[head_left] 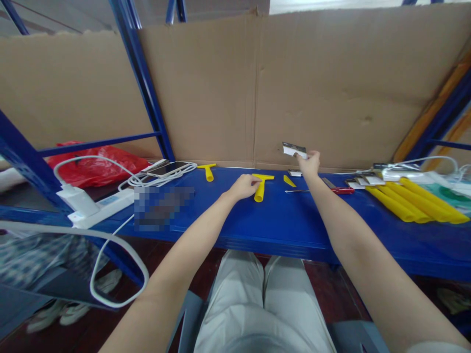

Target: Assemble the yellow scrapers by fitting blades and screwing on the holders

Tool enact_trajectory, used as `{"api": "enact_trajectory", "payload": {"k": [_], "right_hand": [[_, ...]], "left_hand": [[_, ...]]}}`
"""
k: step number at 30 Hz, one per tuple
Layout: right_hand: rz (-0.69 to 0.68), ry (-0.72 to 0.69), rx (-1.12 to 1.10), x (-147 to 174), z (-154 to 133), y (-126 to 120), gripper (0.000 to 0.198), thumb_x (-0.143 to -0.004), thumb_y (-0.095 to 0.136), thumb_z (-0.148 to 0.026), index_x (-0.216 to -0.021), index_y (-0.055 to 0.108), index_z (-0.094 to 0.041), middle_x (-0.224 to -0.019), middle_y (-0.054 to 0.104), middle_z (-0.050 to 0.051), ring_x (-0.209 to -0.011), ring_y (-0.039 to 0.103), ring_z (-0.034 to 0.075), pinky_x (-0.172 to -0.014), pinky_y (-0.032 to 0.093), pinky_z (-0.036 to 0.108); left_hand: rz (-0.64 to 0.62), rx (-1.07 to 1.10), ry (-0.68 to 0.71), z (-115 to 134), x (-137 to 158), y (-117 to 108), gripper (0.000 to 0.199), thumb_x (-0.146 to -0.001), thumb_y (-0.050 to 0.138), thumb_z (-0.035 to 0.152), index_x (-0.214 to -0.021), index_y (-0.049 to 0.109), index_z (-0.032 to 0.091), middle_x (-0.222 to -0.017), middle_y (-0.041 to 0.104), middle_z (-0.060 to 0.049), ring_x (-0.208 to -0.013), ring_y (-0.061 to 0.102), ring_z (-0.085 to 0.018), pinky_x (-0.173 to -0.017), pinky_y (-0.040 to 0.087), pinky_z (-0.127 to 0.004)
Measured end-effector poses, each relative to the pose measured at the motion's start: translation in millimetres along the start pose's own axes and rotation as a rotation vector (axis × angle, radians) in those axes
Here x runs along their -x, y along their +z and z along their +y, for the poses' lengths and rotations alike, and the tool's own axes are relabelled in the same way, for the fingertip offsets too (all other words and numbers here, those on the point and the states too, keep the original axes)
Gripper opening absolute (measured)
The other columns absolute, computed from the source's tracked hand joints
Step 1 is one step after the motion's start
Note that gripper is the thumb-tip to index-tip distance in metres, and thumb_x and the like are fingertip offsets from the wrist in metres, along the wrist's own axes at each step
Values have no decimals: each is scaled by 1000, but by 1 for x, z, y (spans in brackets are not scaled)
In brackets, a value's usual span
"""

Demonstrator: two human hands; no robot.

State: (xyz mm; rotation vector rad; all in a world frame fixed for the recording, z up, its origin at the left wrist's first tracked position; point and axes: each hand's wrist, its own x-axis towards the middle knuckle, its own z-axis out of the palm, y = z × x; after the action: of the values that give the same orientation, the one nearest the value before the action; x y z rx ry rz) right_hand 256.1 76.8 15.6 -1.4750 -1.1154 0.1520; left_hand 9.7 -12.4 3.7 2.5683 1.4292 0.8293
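My left hand (pixel 244 187) is closed, its fingertips at the crossbar of a yellow T-shaped tool with a round hollow handle (pixel 259 191). That tool lies on the blue shelf with its handle end toward me. My right hand (pixel 309 162) is raised near the cardboard, pinching a small black-and-white card or packet (pixel 293 150). Below it lie a small yellow wedge-shaped piece (pixel 289 181) and a similar black-and-white piece (pixel 295 172). A red-handled tool (pixel 343 190) lies behind my right forearm. To the left rests another yellow T-shaped tool (pixel 209 173).
Several yellow tubes (pixel 414 203) lie at the right beside stacked packets (pixel 379 174). At the left are a white power strip (pixel 106 208), coiled white cables, a phone (pixel 168 168) and a red plastic bag (pixel 99 164). A cardboard wall (pixel 206 93) closes the back.
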Motion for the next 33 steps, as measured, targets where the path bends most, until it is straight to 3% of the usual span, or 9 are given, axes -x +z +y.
{"api": "enact_trajectory", "payload": {"k": [7, 14, 23, 29, 33], "right_hand": [[129, -183, -315, -14, 5, 16, 57, -65, 68, -25, -115, 41, -17, -115, 55, 13, -106, 57, 25, -98, 40, 45], [12, -181, -522, 3, -8, 1, 61, -64, 69, -18, -118, 41, -16, -114, 57, 13, -103, 61, 22, -93, 46, 41], [-121, 125, -783, 34, -14, -41, 31, -68, 69, -17, -88, 45, -19, -87, 64, 3, -88, 66, 15, -76, 53, 27], [-132, 267, -836, 40, -13, -44, 22, -71, 67, -13, -79, 47, -17, -76, 63, 2, -78, 66, 13, -63, 52, 20], [-101, 315, -779, 41, -13, -41, 24, -65, 65, -1, -75, 49, -16, -67, 60, -3, -69, 62, 10, -65, 52, 21]], "left_hand": [[29, -27, -32, -8, 1, -5, 30, -84, 51, 12, -105, 73, 17, -109, 70, -6, -104, 64, -20, -94, 47, -29], [42, -8, -102, -13, 2, -6, 30, -82, 52, 11, -103, 74, 16, -108, 71, -7, -106, 64, -22, -94, 46, -29], [36, 9, -172, -11, -2, 0, 35, -84, 54, 17, -115, 67, 11, -103, 72, -10, -95, 67, -22, -88, 48, -28], [-19, 3, -279, -1, -13, 8, 39, -84, 59, 37, -110, 67, 10, -99, 71, -12, -91, 67, -24, -79, 50, -28], [-117, -54, -396, 5, -32, 12, 50, -80, 61, 51, -103, 69, 8, -100, 70, -16, -99, 66, -29, -78, 50, -29]]}}
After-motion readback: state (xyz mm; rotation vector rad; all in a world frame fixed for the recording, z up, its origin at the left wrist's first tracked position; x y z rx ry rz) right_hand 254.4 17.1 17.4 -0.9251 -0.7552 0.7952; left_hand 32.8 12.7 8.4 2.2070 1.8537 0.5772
